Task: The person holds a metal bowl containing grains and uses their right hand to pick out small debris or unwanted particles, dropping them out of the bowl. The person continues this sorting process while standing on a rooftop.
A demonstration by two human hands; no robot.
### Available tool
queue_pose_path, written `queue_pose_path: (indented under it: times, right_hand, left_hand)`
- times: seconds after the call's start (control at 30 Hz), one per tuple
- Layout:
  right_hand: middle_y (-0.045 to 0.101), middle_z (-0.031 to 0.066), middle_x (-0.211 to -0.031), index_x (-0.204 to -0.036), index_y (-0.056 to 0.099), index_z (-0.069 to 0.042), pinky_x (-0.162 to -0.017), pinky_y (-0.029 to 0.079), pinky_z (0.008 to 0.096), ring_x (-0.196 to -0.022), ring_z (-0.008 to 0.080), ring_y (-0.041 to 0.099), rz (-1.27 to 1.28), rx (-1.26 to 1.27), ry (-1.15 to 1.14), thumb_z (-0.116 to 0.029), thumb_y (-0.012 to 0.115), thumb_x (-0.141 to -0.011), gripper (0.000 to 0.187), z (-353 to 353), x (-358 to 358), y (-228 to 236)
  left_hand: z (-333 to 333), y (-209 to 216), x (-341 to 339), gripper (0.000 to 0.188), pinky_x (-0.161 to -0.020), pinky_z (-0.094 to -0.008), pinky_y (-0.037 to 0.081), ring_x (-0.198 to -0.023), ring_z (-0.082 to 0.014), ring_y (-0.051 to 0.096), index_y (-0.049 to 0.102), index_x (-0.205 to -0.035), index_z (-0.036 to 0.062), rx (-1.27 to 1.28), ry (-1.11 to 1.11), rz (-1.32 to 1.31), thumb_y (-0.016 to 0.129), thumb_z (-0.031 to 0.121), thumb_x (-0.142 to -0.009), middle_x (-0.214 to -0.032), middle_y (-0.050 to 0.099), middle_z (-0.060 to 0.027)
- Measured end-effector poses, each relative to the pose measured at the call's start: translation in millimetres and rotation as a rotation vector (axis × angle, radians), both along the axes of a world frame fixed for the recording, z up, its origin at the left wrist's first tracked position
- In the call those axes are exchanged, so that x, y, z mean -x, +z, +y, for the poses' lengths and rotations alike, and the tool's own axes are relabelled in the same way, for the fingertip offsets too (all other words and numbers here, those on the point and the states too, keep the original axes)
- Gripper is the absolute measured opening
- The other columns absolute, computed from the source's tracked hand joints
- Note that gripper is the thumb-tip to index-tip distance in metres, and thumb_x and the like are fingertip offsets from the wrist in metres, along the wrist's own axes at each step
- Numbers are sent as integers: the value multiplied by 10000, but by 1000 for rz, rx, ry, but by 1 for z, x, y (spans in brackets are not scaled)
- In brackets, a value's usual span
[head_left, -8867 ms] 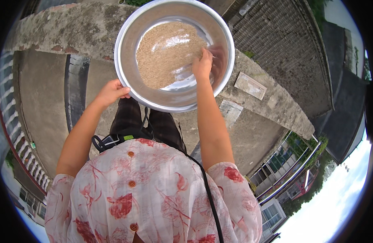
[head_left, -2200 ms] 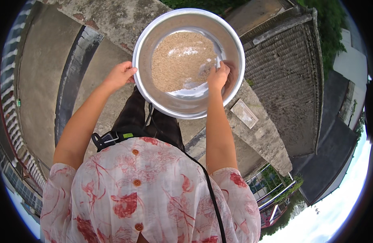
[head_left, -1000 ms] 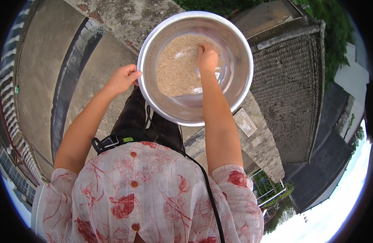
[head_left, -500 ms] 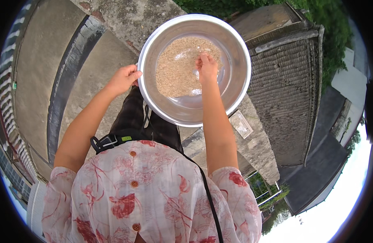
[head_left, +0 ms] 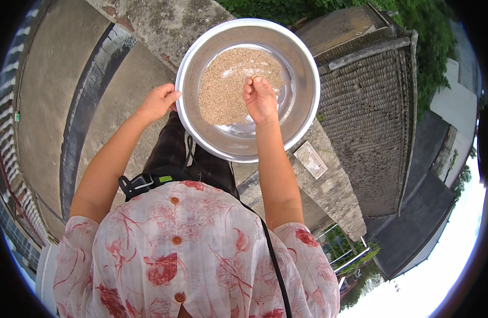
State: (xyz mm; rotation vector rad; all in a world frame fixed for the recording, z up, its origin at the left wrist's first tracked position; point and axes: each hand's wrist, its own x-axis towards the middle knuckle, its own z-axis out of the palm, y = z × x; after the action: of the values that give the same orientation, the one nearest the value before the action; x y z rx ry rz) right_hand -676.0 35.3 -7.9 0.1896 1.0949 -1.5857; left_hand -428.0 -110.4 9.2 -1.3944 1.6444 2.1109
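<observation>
A wide, shiny metal basin [head_left: 302,108] is in front of me, with a layer of light brown grain [head_left: 223,87] spread over its bottom, mostly on the left side. My left hand [head_left: 160,102] grips the basin's left rim, thumb on top and the other fingers partly hidden beneath. Over the grain, inside the basin, my right hand [head_left: 261,99] is closed with its fingers curled and the thumb pressed to them. Something small and brownish shows at those fingertips, too small to name. Bare metal shows around the grain's lower and right edges.
A rough concrete wall top [head_left: 329,185] runs beneath the basin, with a pale rectangular piece [head_left: 311,160] set on it. Beyond it on the right lies a grey tiled roof [head_left: 368,122]. A paved yard [head_left: 117,100] with a dark strip [head_left: 87,95] stretches left.
My right hand has turned over to show more of its palm and shifted slightly left above the grain. The basin and my left hand have drifted a little left.
</observation>
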Motion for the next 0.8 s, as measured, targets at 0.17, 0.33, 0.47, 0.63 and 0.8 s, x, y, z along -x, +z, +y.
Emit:
queue_pose_path:
  times: [0.17,0.33,0.47,0.63,0.8]
  right_hand:
    - [586,35,-684,-828,569,-20,-472,436,234,-524,108,543,896,-542,441,-110,520,-897,124,11,3,-2]
    - [607,67,-767,-850,569,-3,-519,464,220,-630,107,573,325,-243,-10,-53,568,-868,53,46,34,17]
    - [560,118,-1143,-1161,476,-27,-718,518,242,-947,199,595,160,277,-892,51,491,-872,299,71,93,44]
    - [561,116,-1126,-1102,556,34,-744,485,255,-920,155,592,670,-480,21,-25,569,-833,276,57,77,-13]
    - [549,131,-1069,-1068,576,36,-790,476,342,-891,257,586,1505,-730,118,-45,599,-766,313,40,51,-67]
  left_hand:
    - [-2,-1,1,190,-650,-254,484,-702,-93,578,558,-914,39,21,-33,-53,504,220,-927,-821,610,-18]
    - [2,1,0,193,-658,-253,488,-708,-94,582,557,-910,36,5,25,-3,506,222,-926,-824,610,-21]
    - [-1,-2,-3,198,-670,-255,490,-728,-96,585,558,-909,33,18,-27,-42,508,223,-925,-833,610,-27]
    - [0,-8,-2,195,-670,-252,490,-734,-94,583,563,-911,41,22,-26,-42,508,227,-925,-845,611,-22]
    - [-2,-2,1,193,-674,-252,492,-728,-91,578,565,-919,47,21,-33,-51,509,231,-925,-845,612,-15]
